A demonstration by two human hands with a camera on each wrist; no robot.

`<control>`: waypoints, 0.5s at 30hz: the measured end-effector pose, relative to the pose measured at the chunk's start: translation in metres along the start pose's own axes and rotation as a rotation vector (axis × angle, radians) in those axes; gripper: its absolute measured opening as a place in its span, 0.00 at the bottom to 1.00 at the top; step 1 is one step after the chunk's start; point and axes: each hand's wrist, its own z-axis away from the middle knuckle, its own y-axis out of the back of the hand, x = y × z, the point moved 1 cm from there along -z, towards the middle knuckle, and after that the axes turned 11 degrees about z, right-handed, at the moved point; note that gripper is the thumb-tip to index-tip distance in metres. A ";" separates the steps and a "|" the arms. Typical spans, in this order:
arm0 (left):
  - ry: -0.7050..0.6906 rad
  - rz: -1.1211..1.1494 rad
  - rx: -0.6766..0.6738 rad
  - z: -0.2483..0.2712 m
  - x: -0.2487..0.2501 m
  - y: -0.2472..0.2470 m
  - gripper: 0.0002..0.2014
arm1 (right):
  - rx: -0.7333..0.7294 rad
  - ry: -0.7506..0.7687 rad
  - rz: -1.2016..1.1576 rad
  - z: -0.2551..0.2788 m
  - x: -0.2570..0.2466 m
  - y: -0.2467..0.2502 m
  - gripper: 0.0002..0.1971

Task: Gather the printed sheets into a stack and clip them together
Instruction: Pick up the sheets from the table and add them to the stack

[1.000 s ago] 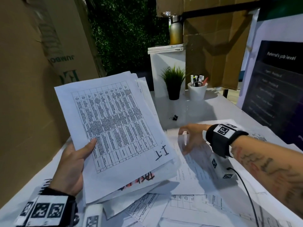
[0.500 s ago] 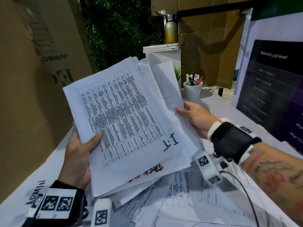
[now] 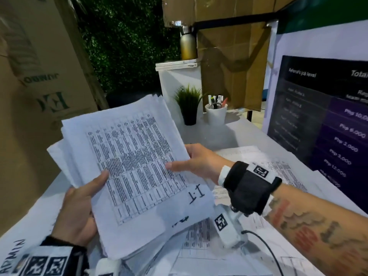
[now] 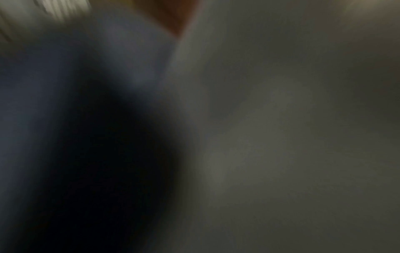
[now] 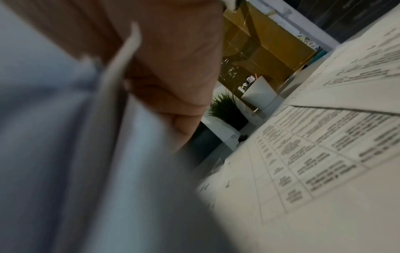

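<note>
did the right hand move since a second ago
Yes. The right hand left the loose sheets on the table and came up and left to the held stack, gripping its right edge.

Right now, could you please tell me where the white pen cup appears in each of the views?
Head: the white pen cup stands at centre, far on the table, right of the potted plant.
Left wrist: not in it; the picture is only blur.
Right wrist: the cup sits right of centre, tilted, above and right of the plant.
Shared landmark: the potted plant.
</note>
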 end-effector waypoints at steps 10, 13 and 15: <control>0.026 -0.109 -0.097 0.009 -0.005 -0.013 0.12 | -0.055 0.065 -0.074 -0.002 0.014 0.024 0.20; 0.038 -0.147 -0.166 -0.008 -0.003 0.009 0.44 | -0.027 -0.034 0.327 -0.004 0.033 0.061 0.20; 0.068 -0.142 -0.183 -0.015 0.001 0.021 0.51 | -0.051 -0.185 0.760 -0.004 0.056 0.089 0.31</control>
